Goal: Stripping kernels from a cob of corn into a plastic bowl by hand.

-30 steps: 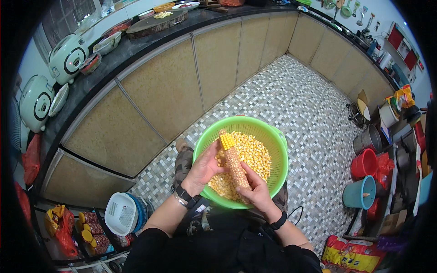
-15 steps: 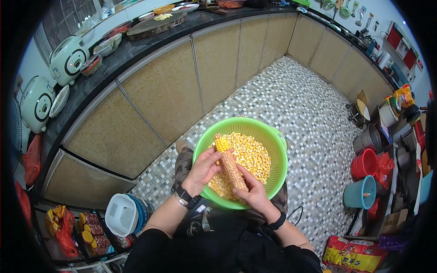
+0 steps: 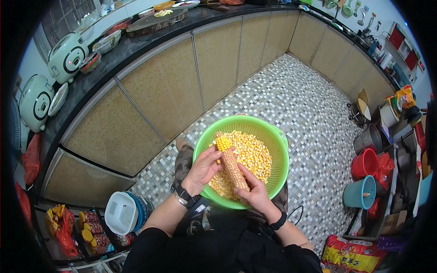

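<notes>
A corn cob (image 3: 232, 166) is held at a slant over a green plastic colander (image 3: 281, 157) that rests on my lap. Most of the cob is stripped bare; a patch of yellow kernels clings to its far end. My left hand (image 3: 203, 169) grips the cob near that kernel patch, its thumb pressed by the kernels. Lower down, my right hand (image 3: 256, 190) holds the bare end between thumb and fingers. Loose corn kernels (image 3: 253, 154) cover the colander's bottom beneath both hands.
To the left runs a dark counter (image 3: 136, 45) with two rice cookers (image 3: 68, 59) and a round chopping board (image 3: 157, 23). White and blue baskets (image 3: 120, 214) stand low at left. On the right are a red bucket (image 3: 364, 164), a blue bucket (image 3: 359, 193) and a cluttered rack.
Both hands keep nearly the same hold on the cob. The view has shifted very slightly; no thing has visibly been taken or let go.
</notes>
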### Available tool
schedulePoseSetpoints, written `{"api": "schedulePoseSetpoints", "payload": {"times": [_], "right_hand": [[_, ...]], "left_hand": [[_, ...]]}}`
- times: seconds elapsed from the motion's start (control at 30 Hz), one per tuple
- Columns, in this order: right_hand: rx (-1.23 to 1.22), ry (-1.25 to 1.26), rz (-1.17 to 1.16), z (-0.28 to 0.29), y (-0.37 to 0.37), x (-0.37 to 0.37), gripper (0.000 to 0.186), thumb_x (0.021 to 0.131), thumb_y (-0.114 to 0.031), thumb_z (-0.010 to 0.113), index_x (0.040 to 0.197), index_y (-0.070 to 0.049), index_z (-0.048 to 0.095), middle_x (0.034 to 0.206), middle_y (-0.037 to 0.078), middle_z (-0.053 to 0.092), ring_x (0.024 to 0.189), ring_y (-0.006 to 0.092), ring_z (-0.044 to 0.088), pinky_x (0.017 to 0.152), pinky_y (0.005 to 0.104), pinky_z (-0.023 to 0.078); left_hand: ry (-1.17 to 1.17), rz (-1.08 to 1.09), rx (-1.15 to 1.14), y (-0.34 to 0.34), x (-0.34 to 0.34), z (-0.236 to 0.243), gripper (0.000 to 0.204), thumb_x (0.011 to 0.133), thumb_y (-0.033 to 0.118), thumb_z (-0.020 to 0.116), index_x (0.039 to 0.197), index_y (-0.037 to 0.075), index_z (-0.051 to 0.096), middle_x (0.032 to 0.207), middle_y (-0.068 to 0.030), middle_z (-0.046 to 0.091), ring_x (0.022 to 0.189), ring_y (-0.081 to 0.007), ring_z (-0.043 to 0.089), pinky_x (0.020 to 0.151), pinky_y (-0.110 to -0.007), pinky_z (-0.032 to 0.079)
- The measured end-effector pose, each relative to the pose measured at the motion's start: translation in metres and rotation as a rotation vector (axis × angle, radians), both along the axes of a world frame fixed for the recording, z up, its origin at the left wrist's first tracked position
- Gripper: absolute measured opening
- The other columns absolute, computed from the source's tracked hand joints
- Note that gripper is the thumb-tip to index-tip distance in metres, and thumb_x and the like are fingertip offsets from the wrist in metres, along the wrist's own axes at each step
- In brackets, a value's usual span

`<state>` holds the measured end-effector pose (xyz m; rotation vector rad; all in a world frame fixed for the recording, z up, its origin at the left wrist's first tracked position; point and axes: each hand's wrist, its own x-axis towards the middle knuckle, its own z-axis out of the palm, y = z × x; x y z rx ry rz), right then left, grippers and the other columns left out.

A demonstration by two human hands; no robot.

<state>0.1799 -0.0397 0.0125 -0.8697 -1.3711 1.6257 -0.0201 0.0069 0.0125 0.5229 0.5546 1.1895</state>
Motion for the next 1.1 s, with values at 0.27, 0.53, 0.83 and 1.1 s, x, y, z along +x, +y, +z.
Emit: {"api": "schedulePoseSetpoints", "payload": {"times": [0.27,0.53,0.83,1.1], "right_hand": [[-0.015,0.011,-0.002,0.001,0.0,0.001,0.071,0.079,0.003,0.065,0.142,-0.003,0.034,0.135,0.011,0.047,0.119,0.0153,0.047,0.101,0.027,0.035],[-0.024,0.013,-0.007,0.003,0.001,0.0,0.07,0.079,0.004,0.064,0.142,-0.002,0.034,0.133,0.01,0.048,0.118,0.0148,0.047,0.101,0.0266,0.036],[-0.005,-0.018,0.015,0.005,0.001,0.0,0.07,0.077,0.003,0.065,0.141,-0.003,0.036,0.131,0.011,0.051,0.116,0.0145,0.049,0.1,0.0266,0.037],[-0.068,0.01,0.05,0.005,0.001,0.002,0.074,0.077,0.006,0.065,0.142,-0.002,0.033,0.139,0.01,0.042,0.125,0.0164,0.042,0.105,0.0288,0.031]], "left_hand": [[0.033,-0.009,0.018,0.001,0.0,-0.001,0.055,0.09,0.013,0.053,0.137,-0.003,0.031,0.129,-0.023,0.05,0.116,-0.0335,0.053,0.099,-0.045,0.045],[-0.09,0.003,0.037,0.003,-0.001,-0.004,0.055,0.094,0.029,0.05,0.137,-0.002,0.033,0.128,-0.0248,0.05,0.116,-0.0379,0.053,0.098,-0.05,0.044],[-0.014,0.025,-0.022,0.003,0.0,-0.012,0.045,0.092,0.026,0.058,0.122,-0.004,0.047,0.122,-0.0255,0.055,0.115,-0.0351,0.054,0.097,-0.046,0.046],[0.034,0.017,0.006,0.002,0.0,-0.007,0.047,0.092,0.024,0.057,0.125,-0.007,0.043,0.126,-0.0255,0.052,0.118,-0.0336,0.052,0.099,-0.045,0.044]]}}
